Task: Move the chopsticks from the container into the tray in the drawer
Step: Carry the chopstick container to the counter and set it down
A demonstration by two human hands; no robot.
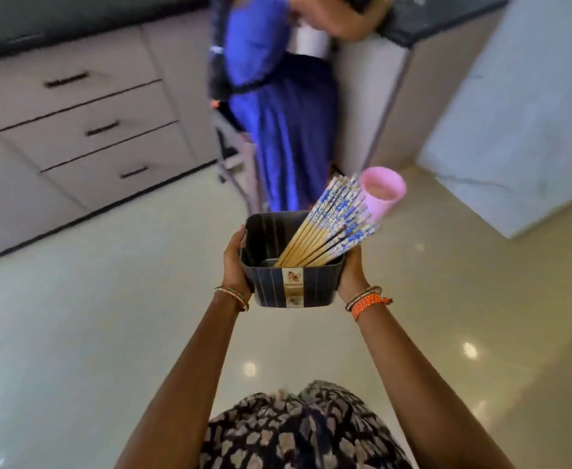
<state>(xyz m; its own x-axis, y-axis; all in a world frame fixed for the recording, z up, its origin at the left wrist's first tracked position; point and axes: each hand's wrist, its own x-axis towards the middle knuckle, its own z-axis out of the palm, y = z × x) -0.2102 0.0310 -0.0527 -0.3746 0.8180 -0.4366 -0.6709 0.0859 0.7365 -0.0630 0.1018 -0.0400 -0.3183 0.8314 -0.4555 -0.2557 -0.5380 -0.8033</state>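
A dark square container [271, 286] with a small picture label is held out in front of me at waist height. My left hand [235, 262] grips its left side and my right hand [352, 270] grips its right side. Several wooden chopsticks [328, 228] with blue-and-white patterned tops lean in it, fanning up to the right. Three shut drawers [88, 126] with dark handles sit in the cabinet at the left. No tray is in view.
A person in a blue dress [277, 113] stands ahead, leaning on a dark countertop [430, 18]. A pink cup [382, 194] shows just behind the chopsticks. A pale cabinet block [514, 113] stands at the right. Glossy tiled floor [108, 316] lies below.
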